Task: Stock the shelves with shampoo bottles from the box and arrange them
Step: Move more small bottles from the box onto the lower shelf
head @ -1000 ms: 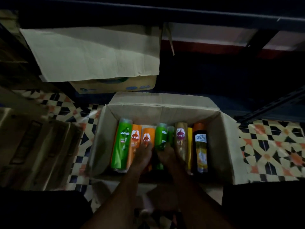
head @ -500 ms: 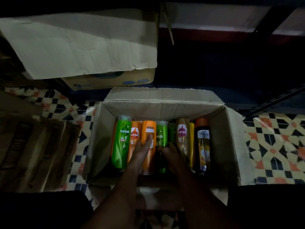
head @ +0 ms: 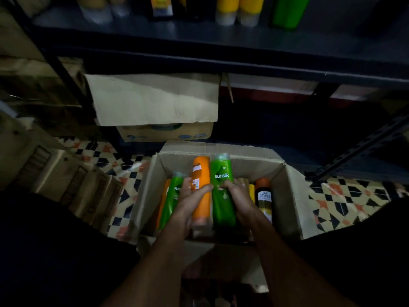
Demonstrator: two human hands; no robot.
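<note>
Head view suggested you were somewhere in the middle of the job. The shelf (head: 243,38) above the box carried some stock at its back, among it two yellow bottles (head: 239,7) and a green shelf bottle (head: 287,9), while its front strip showed bare. The cardboard box (head: 292,196) stood on the tiled floor (head: 354,202) just below and held several more: a second green bottle (head: 173,196) at the left with another orange one beside it, a slim yellow bottle (head: 251,191), and a dark Shayla bottle (head: 263,196) at the right. All of these were yet to be shelved and lined up.

Your left hand (head: 190,196) was wrapped around the orange bottle (head: 200,173), fingers curled across its front over the white label. Your right hand (head: 238,196) clasped the green Sunsilk bottle (head: 221,173) from its right side, fingers closed on the body below the logo. Both bottles were side by side and touching, tilted cap-end away from you. Their tops were level with the far wall of the box, and their bases were low inside it. Neither had reached the shelf.
</note>
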